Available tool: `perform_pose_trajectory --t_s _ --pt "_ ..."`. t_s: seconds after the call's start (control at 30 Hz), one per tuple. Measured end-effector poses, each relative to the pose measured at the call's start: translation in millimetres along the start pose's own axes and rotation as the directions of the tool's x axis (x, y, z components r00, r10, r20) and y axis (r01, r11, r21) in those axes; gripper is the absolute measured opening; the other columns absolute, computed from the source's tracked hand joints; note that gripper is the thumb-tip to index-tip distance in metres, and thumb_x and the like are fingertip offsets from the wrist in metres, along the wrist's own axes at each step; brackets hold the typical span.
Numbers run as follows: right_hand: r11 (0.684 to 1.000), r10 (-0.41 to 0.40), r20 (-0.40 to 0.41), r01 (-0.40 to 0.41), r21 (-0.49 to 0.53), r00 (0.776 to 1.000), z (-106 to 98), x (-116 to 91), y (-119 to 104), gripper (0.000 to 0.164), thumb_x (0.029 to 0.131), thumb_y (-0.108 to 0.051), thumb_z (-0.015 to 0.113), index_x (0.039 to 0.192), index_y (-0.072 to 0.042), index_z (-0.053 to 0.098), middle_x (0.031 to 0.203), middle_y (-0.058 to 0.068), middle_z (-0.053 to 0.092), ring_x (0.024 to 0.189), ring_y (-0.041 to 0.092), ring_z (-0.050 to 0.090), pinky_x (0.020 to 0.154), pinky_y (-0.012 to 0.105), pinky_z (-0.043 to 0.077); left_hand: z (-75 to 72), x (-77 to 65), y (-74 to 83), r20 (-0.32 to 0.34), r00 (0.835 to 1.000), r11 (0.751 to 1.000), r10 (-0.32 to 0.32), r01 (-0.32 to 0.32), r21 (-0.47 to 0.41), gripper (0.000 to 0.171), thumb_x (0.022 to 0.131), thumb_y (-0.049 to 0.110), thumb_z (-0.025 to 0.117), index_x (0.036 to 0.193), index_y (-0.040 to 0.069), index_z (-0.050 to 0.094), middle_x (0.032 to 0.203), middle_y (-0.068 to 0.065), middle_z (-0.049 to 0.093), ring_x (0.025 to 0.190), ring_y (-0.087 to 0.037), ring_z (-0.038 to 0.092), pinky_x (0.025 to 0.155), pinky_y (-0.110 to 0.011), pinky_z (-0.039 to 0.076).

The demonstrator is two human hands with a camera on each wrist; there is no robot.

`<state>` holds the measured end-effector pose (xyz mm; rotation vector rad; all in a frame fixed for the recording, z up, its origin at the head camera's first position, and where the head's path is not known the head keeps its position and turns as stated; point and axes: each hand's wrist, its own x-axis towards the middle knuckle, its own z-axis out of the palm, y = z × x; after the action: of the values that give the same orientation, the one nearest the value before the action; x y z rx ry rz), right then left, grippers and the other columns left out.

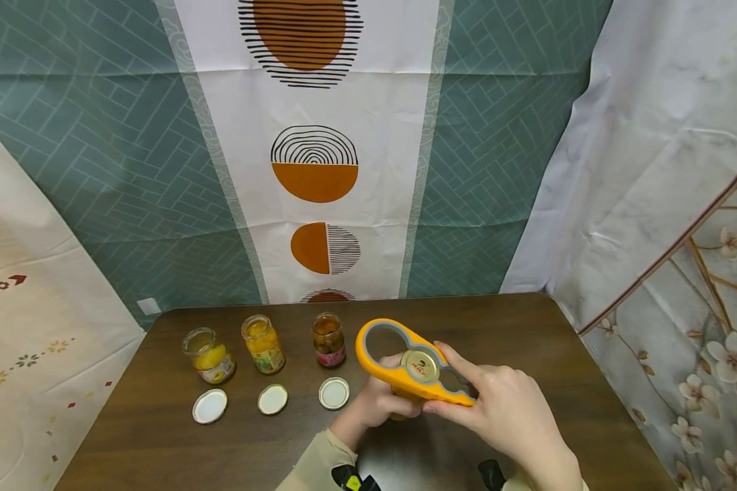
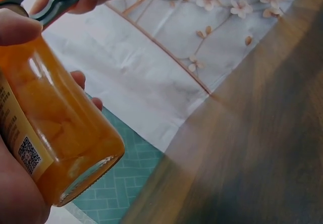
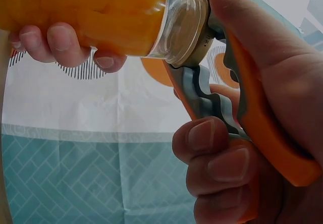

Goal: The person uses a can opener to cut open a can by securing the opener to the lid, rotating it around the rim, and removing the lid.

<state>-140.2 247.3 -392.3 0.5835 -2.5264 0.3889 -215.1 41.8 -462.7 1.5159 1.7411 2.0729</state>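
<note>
A glass jar of orange fruit pieces [image 2: 70, 118] is gripped round its body by my left hand [image 1: 377, 404], raised above the table. Its gold lid [image 1: 420, 366] sits on the jar's mouth, framed by the orange jar opener [image 1: 430, 391] with its wavy grey lining. My right hand [image 1: 511, 402] holds the opener's handles, thumb on one side and fingers curled round the other in the right wrist view. There the jar [image 3: 116, 17] lies tilted almost sideways in the picture, its clear neck against the opener's grey lining [image 3: 202, 82].
On the brown table [image 1: 160, 450], three lidless jars stand at the back left: one with yellow fruit [image 1: 211, 358], a fuller yellow one [image 1: 264, 346] and a dark one [image 1: 329, 341]. Before them lie a white lid [image 1: 209, 406], a second lid [image 1: 273, 399] and a third lid [image 1: 334, 393].
</note>
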Motion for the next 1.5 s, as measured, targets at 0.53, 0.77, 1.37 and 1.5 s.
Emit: perform_pose_trajectory --t_s 0.53,0.77,1.37,1.5 --pt "0.998 -0.047 0.058 0.045 0.031 0.997 -7 -1 6 0.084 0.068 -0.08 0.066 0.142 -0.043 0.05 0.055 -0.024 0.026 0.045 -0.001 0.025 0.04 0.02 0.024 -7.6 -14.2 -23.7 0.196 0.967 0.953 -0.162 0.205 -0.225 0.059 0.065 0.012 0.065 0.116 -0.015 0.053 0.097 -0.022 0.062 0.089 -0.014 0.054 0.093 -0.032 0.045" --pt "0.997 -0.067 0.033 0.066 0.04 0.997 -8 -1 8 0.085 0.067 -0.079 0.068 0.141 -0.041 0.052 0.057 -0.025 0.025 0.045 -0.002 0.024 0.041 0.019 0.024 -6.3 -15.0 -20.9 0.216 0.955 0.926 -0.203 0.259 -0.274 0.069 0.061 0.012 0.064 0.12 -0.018 0.046 0.106 0.013 0.063 0.091 -0.01 0.053 0.094 -0.03 0.043" --pt "0.999 -0.032 -0.023 0.032 0.009 0.999 -18 -3 10 0.084 0.07 -0.076 0.069 0.143 -0.038 0.051 0.058 -0.023 0.031 0.046 -0.001 0.025 0.041 0.019 0.027 -4.9 -14.3 -28.4 0.117 0.968 0.966 -0.221 0.234 -0.113 0.049 0.07 0.009 0.065 0.116 -0.007 0.055 0.091 -0.027 0.061 0.082 -0.013 0.059 0.076 -0.024 0.051" --pt "1.0 -0.012 -0.04 0.012 0.015 0.999 -19 -4 11 0.084 0.069 -0.075 0.071 0.142 -0.038 0.052 0.058 -0.023 0.031 0.046 0.0 0.026 0.041 0.019 0.028 -2.6 -9.7 -16.9 0.015 0.973 0.973 -0.231 0.231 -0.027 0.048 0.074 0.004 0.068 0.119 -0.004 0.056 0.099 -0.017 0.062 0.086 -0.013 0.057 0.079 -0.027 0.051"
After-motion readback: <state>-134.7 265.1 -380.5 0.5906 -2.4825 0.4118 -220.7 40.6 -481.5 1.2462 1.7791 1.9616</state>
